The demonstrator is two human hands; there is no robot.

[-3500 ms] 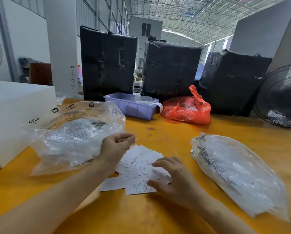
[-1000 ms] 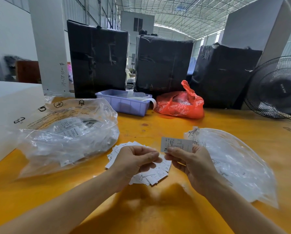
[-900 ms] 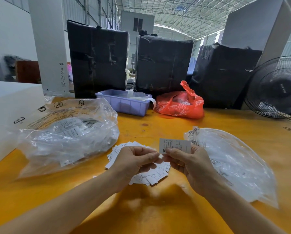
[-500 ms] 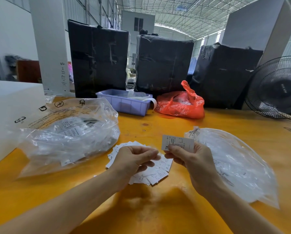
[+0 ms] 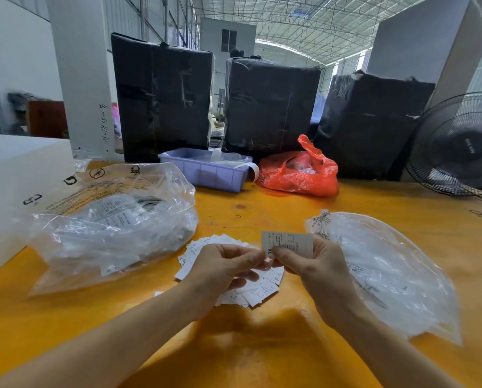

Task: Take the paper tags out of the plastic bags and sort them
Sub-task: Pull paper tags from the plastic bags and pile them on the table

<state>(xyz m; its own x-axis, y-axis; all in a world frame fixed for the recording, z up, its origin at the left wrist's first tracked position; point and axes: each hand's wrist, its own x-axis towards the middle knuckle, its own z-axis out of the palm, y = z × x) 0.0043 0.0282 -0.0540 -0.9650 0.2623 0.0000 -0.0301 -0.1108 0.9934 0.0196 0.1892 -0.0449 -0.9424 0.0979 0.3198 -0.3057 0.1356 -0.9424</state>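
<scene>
A white paper tag (image 5: 288, 243) marked XL is held upright above the table. My right hand (image 5: 315, 271) pinches its lower edge. My left hand (image 5: 223, 268) touches the tag's lower left corner with its fingertips. Under both hands a loose pile of white tags (image 5: 251, 292) lies spread on the orange table (image 5: 262, 345). A clear plastic bag (image 5: 108, 228) stuffed with more tags lies to the left. A flatter clear bag (image 5: 388, 270) lies to the right, close behind my right hand.
At the back stand a lilac plastic bin (image 5: 206, 170), a red plastic bag (image 5: 298, 172) and three black wrapped bales (image 5: 270, 107). A black fan (image 5: 461, 144) sits at the far right. A white box (image 5: 19, 186) borders the table's left side.
My right hand lifted one tag off the pile and holds it upright. My left hand has risen from the pile and now meets the tag's corner.
</scene>
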